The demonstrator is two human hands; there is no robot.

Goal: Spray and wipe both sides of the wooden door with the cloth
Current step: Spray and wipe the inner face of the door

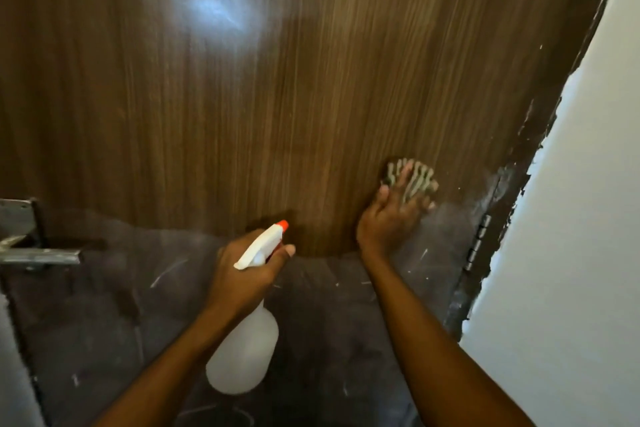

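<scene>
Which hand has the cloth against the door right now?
The right hand, fingers spread flat over the cloth on the door near the hinge; the left hand grips the spray bottle instead.

Door [277,80] glossy wood-grain upper, dull grey scuffed film lower. Spray bottle [244,354] translucent matt plastic, orange nozzle. Cloth [412,177] ribbed fabric. Handle [38,255] and hinge [479,243] brushed metal. Wall [571,218] matt paint.

The wooden door [311,80] is viewed closely from head height, downward, from behind the left hand [242,270] gripping the spray bottle [246,350].
</scene>
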